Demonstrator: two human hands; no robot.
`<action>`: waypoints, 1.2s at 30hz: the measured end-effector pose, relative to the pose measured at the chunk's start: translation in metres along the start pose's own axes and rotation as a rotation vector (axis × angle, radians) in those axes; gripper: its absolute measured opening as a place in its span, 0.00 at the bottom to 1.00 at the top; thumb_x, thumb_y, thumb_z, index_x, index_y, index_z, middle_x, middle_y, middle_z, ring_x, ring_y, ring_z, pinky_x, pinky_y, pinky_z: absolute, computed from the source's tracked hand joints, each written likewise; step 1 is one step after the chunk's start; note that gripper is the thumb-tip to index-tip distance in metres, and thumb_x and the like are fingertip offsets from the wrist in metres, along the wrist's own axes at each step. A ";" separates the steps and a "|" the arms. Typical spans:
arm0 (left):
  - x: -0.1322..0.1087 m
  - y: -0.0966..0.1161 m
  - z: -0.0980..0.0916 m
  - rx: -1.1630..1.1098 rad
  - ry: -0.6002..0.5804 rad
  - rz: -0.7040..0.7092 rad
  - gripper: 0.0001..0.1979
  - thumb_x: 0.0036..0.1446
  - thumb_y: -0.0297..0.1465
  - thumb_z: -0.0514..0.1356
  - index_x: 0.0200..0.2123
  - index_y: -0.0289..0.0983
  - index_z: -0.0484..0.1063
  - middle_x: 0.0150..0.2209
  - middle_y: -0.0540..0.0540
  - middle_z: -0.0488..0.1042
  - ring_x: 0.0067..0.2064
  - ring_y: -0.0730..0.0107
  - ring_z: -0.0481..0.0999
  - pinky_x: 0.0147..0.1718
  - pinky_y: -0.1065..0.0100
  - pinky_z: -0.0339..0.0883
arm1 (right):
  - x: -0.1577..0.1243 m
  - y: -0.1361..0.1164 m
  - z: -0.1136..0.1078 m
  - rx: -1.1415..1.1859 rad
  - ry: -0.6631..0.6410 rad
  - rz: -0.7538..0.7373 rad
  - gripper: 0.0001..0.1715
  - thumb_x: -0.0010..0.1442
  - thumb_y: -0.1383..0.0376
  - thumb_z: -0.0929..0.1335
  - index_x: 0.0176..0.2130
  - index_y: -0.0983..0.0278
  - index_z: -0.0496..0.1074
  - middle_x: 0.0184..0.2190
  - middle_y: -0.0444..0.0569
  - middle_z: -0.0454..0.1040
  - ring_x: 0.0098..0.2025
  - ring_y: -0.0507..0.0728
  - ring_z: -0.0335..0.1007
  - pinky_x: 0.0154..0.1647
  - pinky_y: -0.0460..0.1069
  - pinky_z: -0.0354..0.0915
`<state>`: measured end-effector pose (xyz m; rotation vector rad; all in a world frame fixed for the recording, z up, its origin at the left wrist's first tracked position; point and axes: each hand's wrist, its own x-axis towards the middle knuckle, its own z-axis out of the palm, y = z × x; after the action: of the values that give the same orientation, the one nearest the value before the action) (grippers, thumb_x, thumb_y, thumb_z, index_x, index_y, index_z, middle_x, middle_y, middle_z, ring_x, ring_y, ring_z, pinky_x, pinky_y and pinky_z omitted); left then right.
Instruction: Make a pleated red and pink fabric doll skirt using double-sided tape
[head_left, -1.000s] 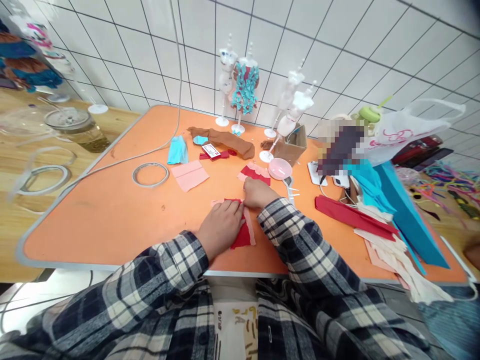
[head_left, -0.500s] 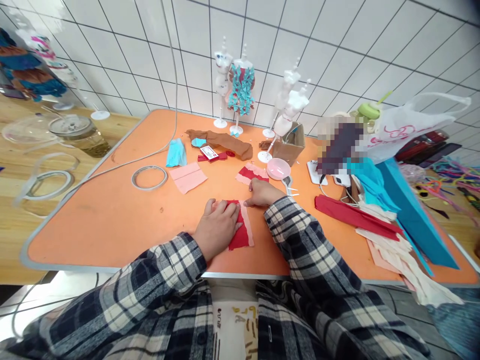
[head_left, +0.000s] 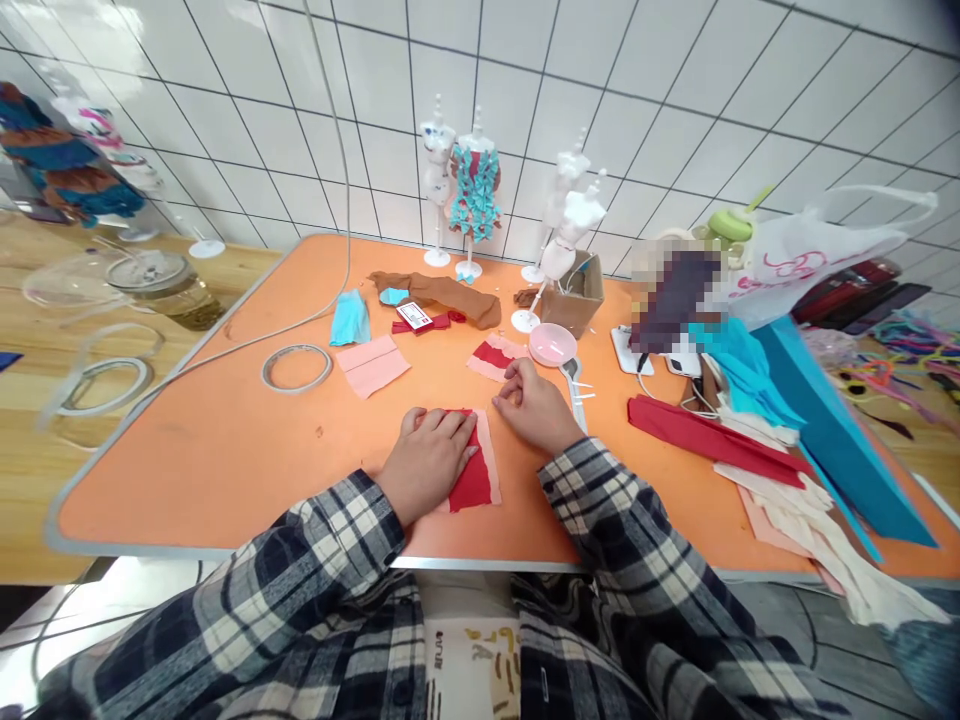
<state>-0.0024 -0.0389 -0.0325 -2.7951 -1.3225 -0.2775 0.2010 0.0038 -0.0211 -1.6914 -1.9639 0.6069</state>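
A red crepe-paper piece lies on a pink piece whose torn-looking margin shows along the right side. My left hand rests on the red paper with its fingers laid out flat, covering the left part. Just right of the pink margin is my right hand, its fingers curled in and apart from the sheet; nothing shows between them. Behind it lies a smaller pink and red piece. A pink bowl stands next to that, with scissors partly beneath it.
A pink sheet, blue paper and a tape roll lie left. Dress forms and a cardboard box stand at the back. Folded red paper and a blue folder lie right. A cable crosses the left side.
My right hand has drawn slightly right, off the paper's edge, and its fingers have curled. My left hand stays on the red piece. The whole view has shifted a little.
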 end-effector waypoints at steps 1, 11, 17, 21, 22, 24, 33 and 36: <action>0.000 0.000 0.000 0.006 0.002 0.003 0.21 0.69 0.36 0.48 0.60 0.37 0.66 0.50 0.38 0.75 0.50 0.55 0.69 0.52 0.50 0.53 | -0.006 0.002 0.004 0.028 0.061 -0.025 0.18 0.57 0.65 0.67 0.47 0.61 0.59 0.36 0.43 0.76 0.38 0.55 0.71 0.39 0.48 0.63; -0.001 0.003 -0.003 0.051 -0.026 -0.006 0.19 0.70 0.36 0.47 0.59 0.43 0.67 0.53 0.41 0.74 0.53 0.52 0.68 0.55 0.44 0.49 | -0.010 0.006 0.027 0.107 0.086 -0.055 0.21 0.55 0.69 0.68 0.48 0.61 0.59 0.35 0.42 0.74 0.43 0.55 0.70 0.46 0.50 0.62; 0.002 0.002 -0.003 0.014 -0.035 -0.015 0.19 0.69 0.36 0.47 0.59 0.43 0.68 0.52 0.39 0.74 0.52 0.52 0.69 0.55 0.45 0.50 | -0.004 0.006 0.026 0.094 0.015 -0.016 0.23 0.55 0.69 0.69 0.49 0.60 0.59 0.34 0.40 0.74 0.39 0.54 0.70 0.41 0.48 0.61; 0.004 0.002 -0.002 0.015 -0.040 -0.021 0.21 0.69 0.36 0.47 0.62 0.43 0.64 0.52 0.39 0.74 0.51 0.52 0.69 0.56 0.44 0.48 | -0.003 0.008 0.025 0.098 0.003 -0.028 0.22 0.55 0.69 0.69 0.47 0.60 0.59 0.34 0.40 0.74 0.40 0.54 0.70 0.41 0.48 0.60; 0.004 0.002 -0.002 0.021 -0.042 -0.021 0.21 0.69 0.35 0.47 0.62 0.44 0.64 0.52 0.40 0.74 0.52 0.52 0.69 0.56 0.43 0.48 | -0.003 0.009 0.025 0.098 0.002 -0.027 0.22 0.55 0.69 0.69 0.47 0.61 0.59 0.34 0.40 0.74 0.40 0.54 0.70 0.41 0.48 0.60; 0.005 0.001 -0.002 0.026 -0.048 -0.018 0.21 0.69 0.34 0.46 0.62 0.44 0.65 0.53 0.40 0.74 0.52 0.51 0.68 0.57 0.42 0.47 | -0.003 0.009 0.025 0.096 -0.007 -0.020 0.22 0.54 0.69 0.70 0.46 0.61 0.59 0.34 0.40 0.74 0.39 0.54 0.70 0.41 0.48 0.60; 0.007 -0.003 -0.001 -0.027 -0.042 -0.026 0.20 0.69 0.35 0.48 0.60 0.46 0.67 0.53 0.41 0.74 0.51 0.52 0.69 0.57 0.42 0.47 | -0.007 0.005 0.022 0.107 0.015 -0.016 0.24 0.56 0.69 0.68 0.51 0.61 0.58 0.37 0.43 0.75 0.42 0.55 0.70 0.45 0.49 0.62; 0.008 -0.006 0.000 -0.053 -0.053 -0.035 0.20 0.68 0.37 0.48 0.59 0.45 0.68 0.54 0.40 0.73 0.50 0.53 0.69 0.55 0.45 0.49 | -0.017 0.000 0.018 0.075 0.127 -0.036 0.27 0.57 0.67 0.67 0.55 0.62 0.58 0.43 0.47 0.75 0.48 0.57 0.68 0.51 0.51 0.61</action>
<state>-0.0025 -0.0290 -0.0314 -2.8442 -1.3959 -0.2443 0.1918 -0.0135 -0.0366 -1.6063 -1.8554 0.5393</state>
